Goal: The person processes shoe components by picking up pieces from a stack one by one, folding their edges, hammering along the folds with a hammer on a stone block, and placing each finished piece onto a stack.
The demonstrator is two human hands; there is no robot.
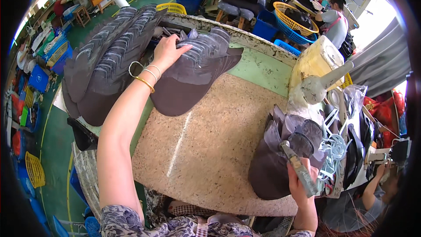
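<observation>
My left hand (167, 53) reaches to the far end of a fanned stack of dark, round-ended cut pieces (182, 87). Its thumb and forefinger are apart, touching the stack's pale, glue-smeared edges; the other fingertips are hidden. A larger fan of the same pieces (109, 74) overlaps along the board's left side. At the right, my right hand (302, 182) is closed round a flat, glue-crusted brush (299, 169), tilted over another group of dark pieces (267, 171). Some of those stand folded up in grey, smeared flaps.
A speckled board (210, 149) covers the table, whose raised rim (263, 44) curves behind. A yellowish, glue-coated container (313, 63) stands at the far right, near pale blue cords (335, 149). Baskets (296, 17) and co-workers (335, 24) are beyond.
</observation>
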